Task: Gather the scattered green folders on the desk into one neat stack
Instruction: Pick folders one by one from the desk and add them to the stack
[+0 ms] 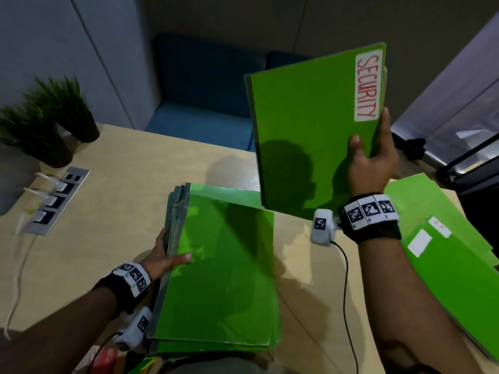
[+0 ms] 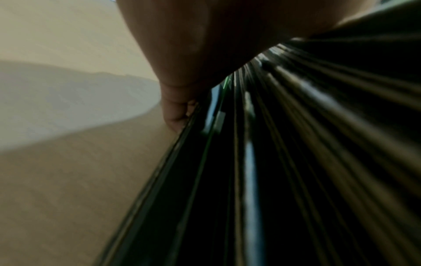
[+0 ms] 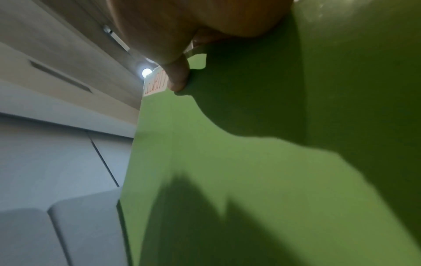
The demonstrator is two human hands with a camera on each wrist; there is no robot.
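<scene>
A stack of green folders [image 1: 221, 268] lies near the front edge of the wooden desk [image 1: 129, 184]. My left hand [image 1: 164, 252] grips the stack's left edge, thumb on top; the left wrist view shows the folder edges [image 2: 262, 162] close up and dark. My right hand [image 1: 370, 160] holds a green folder [image 1: 310, 136] labelled SECURITY in the air above the desk, thumb on its face; the right wrist view shows that green folder [image 3: 227, 162] filling the frame. More green folders [image 1: 445, 252] lie spread on the desk at the right.
Two potted plants [image 1: 51, 122] stand at the desk's far left, beside a power socket strip [image 1: 56, 201] with white plugs. A blue sofa [image 1: 205, 103] sits behind the desk. A black metal stand [image 1: 459, 168] is at the far right.
</scene>
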